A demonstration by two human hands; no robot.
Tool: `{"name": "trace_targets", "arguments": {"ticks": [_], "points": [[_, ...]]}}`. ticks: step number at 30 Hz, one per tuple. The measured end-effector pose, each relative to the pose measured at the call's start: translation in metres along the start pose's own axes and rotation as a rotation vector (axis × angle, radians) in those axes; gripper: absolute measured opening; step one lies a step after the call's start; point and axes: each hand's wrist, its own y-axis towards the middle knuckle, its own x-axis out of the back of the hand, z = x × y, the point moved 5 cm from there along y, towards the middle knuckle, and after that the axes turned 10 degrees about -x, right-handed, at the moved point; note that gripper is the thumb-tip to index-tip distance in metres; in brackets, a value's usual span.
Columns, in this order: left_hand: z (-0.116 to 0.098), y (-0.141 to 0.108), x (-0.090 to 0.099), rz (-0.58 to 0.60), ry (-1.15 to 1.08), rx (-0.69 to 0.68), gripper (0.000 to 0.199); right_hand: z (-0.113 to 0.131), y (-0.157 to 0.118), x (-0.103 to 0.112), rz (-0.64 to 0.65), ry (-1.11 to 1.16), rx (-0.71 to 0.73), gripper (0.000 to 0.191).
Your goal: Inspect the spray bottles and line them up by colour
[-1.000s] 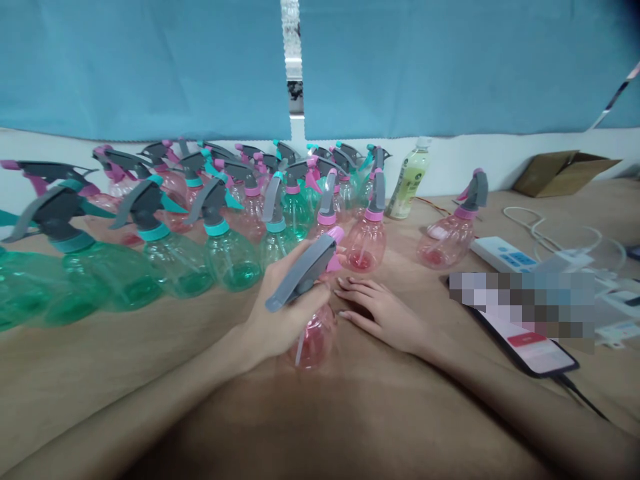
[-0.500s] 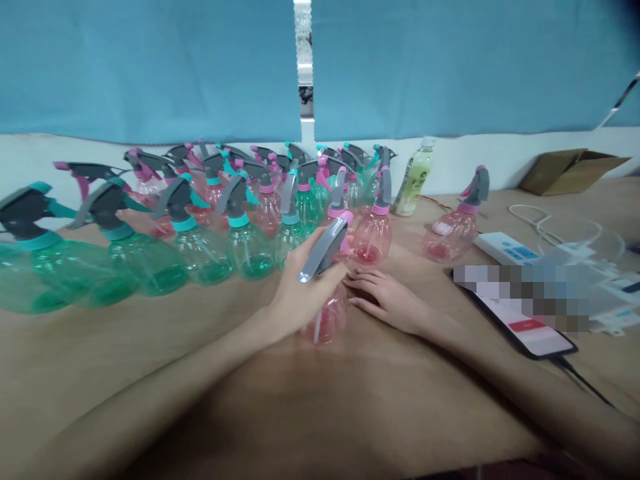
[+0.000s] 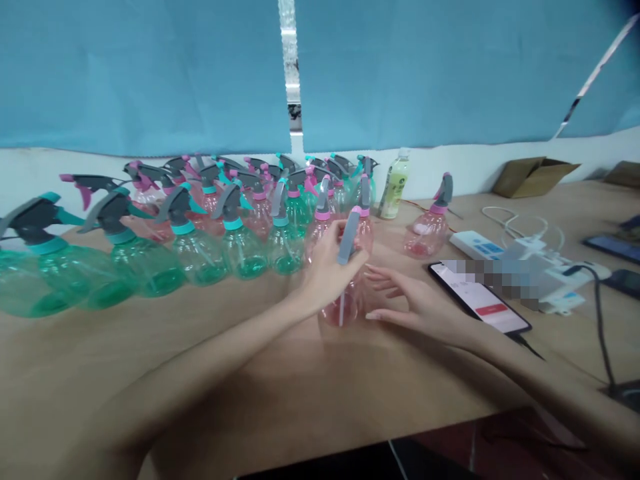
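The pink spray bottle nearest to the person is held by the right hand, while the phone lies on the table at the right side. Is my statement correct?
Not quite. The head view shows the pink spray bottle nearest to the person held by the left hand, not the right hand. The phone does lie on the table at the right side.

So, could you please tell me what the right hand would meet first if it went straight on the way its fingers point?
Probably the pink spray bottle held by the left hand, just ahead of the right hand; depth is unclear, so the left hand itself could come first.
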Motion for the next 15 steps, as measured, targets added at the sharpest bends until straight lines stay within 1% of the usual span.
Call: {"name": "trace_targets", "arguments": {"ticks": [3, 6, 8, 10, 12, 15], "points": [[-0.005, 0.007, -0.026, 0.034, -0.027, -0.005, 0.022, -0.002, -0.008, 0.006, -0.091, -0.018, -0.009, 0.072], [-0.011, 0.011, -0.053, 0.065, -0.113, -0.024, 0.029, -0.008, -0.013, 0.01, -0.209, -0.037, -0.032, 0.068], [-0.014, 0.015, -0.066, 0.065, -0.135, -0.024, 0.034, -0.013, -0.016, 0.013, -0.294, -0.052, -0.062, 0.064], [-0.016, 0.02, -0.076, 0.078, -0.144, -0.029, 0.038, -0.02, -0.019, 0.016, -0.347, -0.068, -0.09, 0.065], [-0.016, 0.025, -0.082, 0.12, -0.138, -0.039, 0.043, -0.026, -0.021, 0.02, -0.358, -0.084, -0.114, 0.069], [-0.014, 0.026, -0.085, 0.221, -0.079, -0.043, 0.068, -0.033, -0.02, 0.03, -0.333, -0.086, -0.112, 0.071]]}}
